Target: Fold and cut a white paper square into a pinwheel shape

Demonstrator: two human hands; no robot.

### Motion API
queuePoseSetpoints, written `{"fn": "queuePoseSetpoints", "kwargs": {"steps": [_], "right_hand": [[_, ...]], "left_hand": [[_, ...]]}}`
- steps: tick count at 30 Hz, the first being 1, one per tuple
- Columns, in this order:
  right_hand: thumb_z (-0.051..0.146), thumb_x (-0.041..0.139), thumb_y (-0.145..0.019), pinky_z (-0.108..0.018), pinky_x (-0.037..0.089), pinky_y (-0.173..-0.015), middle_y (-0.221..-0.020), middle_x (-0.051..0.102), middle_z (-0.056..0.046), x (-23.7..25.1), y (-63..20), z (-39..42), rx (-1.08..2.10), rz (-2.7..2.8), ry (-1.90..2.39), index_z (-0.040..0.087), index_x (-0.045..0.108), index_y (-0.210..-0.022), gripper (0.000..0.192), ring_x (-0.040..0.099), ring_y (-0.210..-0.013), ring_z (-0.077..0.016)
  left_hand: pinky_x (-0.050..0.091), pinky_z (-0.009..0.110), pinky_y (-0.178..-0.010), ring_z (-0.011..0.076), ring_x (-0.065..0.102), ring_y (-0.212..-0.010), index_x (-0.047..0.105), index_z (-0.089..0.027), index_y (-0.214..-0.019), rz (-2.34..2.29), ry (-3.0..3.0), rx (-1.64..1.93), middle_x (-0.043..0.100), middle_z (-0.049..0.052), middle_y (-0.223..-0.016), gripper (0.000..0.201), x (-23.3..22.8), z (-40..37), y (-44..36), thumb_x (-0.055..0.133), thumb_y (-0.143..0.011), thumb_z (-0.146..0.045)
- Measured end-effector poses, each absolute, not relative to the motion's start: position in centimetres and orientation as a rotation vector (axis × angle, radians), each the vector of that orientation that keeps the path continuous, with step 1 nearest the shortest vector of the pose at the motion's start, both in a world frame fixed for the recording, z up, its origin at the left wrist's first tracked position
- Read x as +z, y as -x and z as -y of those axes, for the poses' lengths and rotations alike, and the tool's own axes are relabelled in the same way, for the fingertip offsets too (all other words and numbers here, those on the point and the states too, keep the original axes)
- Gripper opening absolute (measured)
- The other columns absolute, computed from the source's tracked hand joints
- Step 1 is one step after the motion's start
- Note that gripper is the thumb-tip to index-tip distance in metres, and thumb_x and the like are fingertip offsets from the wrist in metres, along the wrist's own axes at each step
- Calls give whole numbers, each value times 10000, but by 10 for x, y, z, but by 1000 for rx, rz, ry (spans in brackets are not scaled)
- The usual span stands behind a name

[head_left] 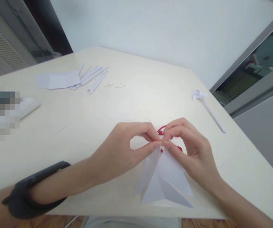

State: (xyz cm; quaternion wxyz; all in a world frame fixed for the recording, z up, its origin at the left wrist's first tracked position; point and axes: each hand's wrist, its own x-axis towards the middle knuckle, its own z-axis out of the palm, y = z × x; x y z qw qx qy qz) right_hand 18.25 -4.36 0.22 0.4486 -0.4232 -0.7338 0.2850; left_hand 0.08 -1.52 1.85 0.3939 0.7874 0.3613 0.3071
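Left hand (124, 145) and right hand (191, 148) pinch the paper (165, 180) tips together; folds done, finished pinwheel (199, 95) lies aside

A white folded paper piece (165, 180) stands up from the worktop (84, 126) near its front edge. It narrows to a peak at the top, where its flaps are gathered together, and it widens below into several flat triangular panels with sharp creases between them. The lowest panel lies flat on the worktop and points toward the right. The paper is thin and slightly see-through at the left flap. Its peak is pinched between the fingertips of the left hand (124, 148) and the right hand (193, 148), which meet there.
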Motion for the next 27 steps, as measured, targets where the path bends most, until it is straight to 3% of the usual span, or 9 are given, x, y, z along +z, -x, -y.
{"fn": "queuePoseSetpoints", "kwargs": {"steps": [13, 20, 27], "right_hand": [[192, 520, -894, -306, 401, -821, -948, 539, -43, 3, -184, 44, 927, 1772, 1017, 187, 576, -828, 86, 516, -931, -166], [229, 541, -887, -253, 403, -748, -939, 510, -20, -2, -189, 37, 1143, 1696, 961, 205, 559, -788, 103, 506, -884, -143], [206, 590, -853, -245, 404, -727, -960, 482, -17, -7, -196, 28, 1142, 1776, 842, 230, 604, -815, 47, 502, -865, -142]], "left_hand": [[462, 248, -818, 134, 617, -849, 603, -156, -822, -785, -1665, 631, 652, 5, -861, 67, 21, 11, -2, 614, -797, -216], [421, 245, -709, 114, 554, -759, 546, -159, -795, -612, -1448, 537, 575, -12, -781, 104, -2, 7, -4, 626, -787, -225], [381, 211, -618, 94, 525, -684, 617, -148, -779, -538, -1465, 445, 577, -10, -752, 193, 6, 0, 0, 713, -701, -296]]}}
